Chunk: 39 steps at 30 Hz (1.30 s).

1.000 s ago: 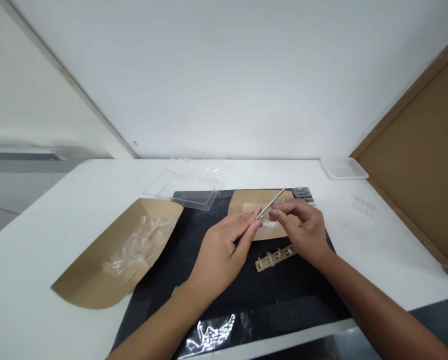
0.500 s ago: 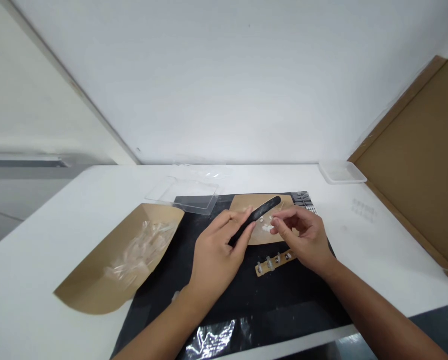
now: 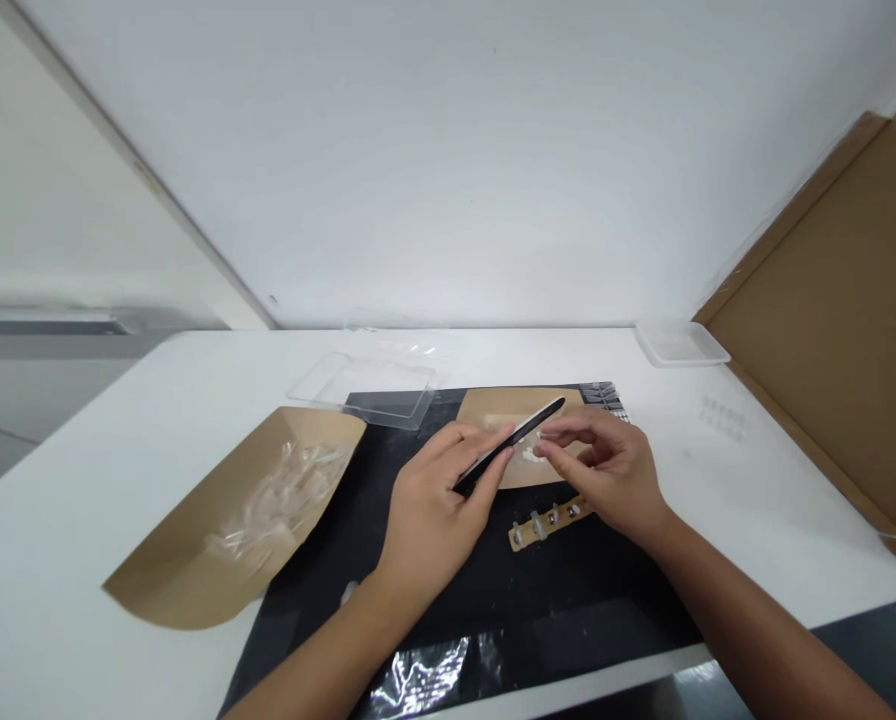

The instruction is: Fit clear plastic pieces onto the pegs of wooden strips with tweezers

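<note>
My left hand (image 3: 440,500) is closed on a black nail file (image 3: 527,425), gripping its lower end between thumb and fingers. The file slants up to the right, its pale edge showing. My right hand (image 3: 605,465) is closed in a pinch just right of the file; whatever sits between its fingertips is too small to make out. Beneath both hands lies a brown card sheet (image 3: 485,403) with small white pieces (image 3: 532,454) on it. Below the right hand rests a tan strip (image 3: 523,537) carrying several small clear upright pieces, its right end hidden by the hand.
A curved brown card tray (image 3: 185,560) at left holds clear plastic pieces (image 3: 283,500). A black mat (image 3: 478,590) covers the table's middle. Clear flat sheets (image 3: 373,385) lie behind it. At back right stand a clear plastic lid or box (image 3: 684,345) and a cardboard panel (image 3: 830,320).
The nail file has rolled in my left hand, so its edge now shows more than its flat face. My right fingertips have shifted slightly left, nearer to it.
</note>
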Tool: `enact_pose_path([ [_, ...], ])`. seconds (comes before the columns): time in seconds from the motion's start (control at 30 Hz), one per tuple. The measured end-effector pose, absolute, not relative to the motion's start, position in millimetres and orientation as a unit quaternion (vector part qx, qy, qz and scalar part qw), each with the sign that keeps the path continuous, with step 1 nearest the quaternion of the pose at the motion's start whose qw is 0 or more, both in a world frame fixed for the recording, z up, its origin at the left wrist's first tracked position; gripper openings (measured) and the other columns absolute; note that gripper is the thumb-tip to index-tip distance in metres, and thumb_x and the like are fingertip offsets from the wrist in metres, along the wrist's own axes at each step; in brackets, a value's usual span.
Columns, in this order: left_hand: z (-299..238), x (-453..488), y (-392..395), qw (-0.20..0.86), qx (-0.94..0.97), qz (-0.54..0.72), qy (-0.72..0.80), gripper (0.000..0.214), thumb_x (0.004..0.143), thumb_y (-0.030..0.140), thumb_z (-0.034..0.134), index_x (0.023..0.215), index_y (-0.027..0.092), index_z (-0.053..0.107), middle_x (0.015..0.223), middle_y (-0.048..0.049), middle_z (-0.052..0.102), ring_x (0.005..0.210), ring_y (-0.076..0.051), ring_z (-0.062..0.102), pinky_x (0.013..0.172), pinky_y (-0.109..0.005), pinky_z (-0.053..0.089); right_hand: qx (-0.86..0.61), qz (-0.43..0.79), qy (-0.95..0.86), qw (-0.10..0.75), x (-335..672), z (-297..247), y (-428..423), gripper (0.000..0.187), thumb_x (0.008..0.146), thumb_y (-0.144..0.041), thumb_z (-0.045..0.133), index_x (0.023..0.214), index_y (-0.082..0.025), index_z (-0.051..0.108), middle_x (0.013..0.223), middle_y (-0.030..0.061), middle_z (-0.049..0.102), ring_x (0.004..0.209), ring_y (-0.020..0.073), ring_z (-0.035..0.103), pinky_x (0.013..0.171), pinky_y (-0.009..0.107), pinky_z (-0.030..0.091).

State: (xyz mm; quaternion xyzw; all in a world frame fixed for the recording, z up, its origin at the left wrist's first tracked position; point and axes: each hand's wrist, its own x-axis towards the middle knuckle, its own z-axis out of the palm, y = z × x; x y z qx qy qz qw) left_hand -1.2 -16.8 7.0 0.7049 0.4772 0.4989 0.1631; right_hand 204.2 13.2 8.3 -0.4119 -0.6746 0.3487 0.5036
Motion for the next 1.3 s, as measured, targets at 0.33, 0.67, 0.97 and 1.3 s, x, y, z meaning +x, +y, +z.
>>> enact_pose_path([
  [0.33, 9, -1, -18, 0.195, 0.687, 0.493, 0.497, 0.024, 0.099, 0.026, 0.069, 0.121, 0.025, 0.079, 0.097, -0.0037, 0.077, 0.086, -0.017, 0.073, 0.085, -0.033, 0.061, -0.393, 0.37, -0.655, 0.529, 204, 4, 14, 0.007, 0.092, -0.032, 0.08, 0.097, -0.028, 0.081, 0.097, 0.0032, 0.076, 0.072, 0.0147, 0.071, 0.048, 0.025, 0.058],
  [0.67, 7, 8, -23, 0.362, 0.605, 0.531, 0.47, 0.022, 0.095, 0.03, 0.072, 0.113, 0.022, 0.082, 0.095, -0.0065, 0.075, 0.063, -0.013, 0.072, 0.041, -0.017, 0.055, -0.371, 0.128, -0.744, 0.54, 204, 4, 19, 0.012, 0.099, -0.017, 0.067, 0.091, -0.025, 0.07, 0.081, 0.0005, 0.071, 0.076, 0.0174, 0.067, 0.07, 0.035, 0.055],
  [0.97, 11, 9, -26, 0.453, 0.557, 0.498, 0.486, 0.028, 0.092, 0.032, 0.072, 0.114, 0.02, 0.084, 0.067, 0.0002, 0.069, 0.035, -0.005, 0.049, 0.032, -0.016, 0.042, -0.35, -0.049, -0.804, 0.479, 198, 0, 19, 0.019, 0.101, -0.008, 0.058, 0.09, -0.023, 0.057, 0.078, 0.0011, 0.067, 0.075, 0.0195, 0.064, 0.074, 0.038, 0.045],
  [1.3, 12, 8, -28, 0.298, 0.625, 0.527, 0.493, 0.02, 0.097, 0.025, 0.069, 0.108, 0.023, 0.086, 0.057, 0.0034, 0.063, 0.058, -0.012, 0.058, 0.06, -0.024, 0.049, -0.354, -0.052, -0.792, 0.494, 190, 3, 24, 0.019, 0.1, -0.008, 0.057, 0.091, -0.024, 0.053, 0.077, -0.0007, 0.066, 0.075, 0.0189, 0.062, 0.074, 0.038, 0.038],
])
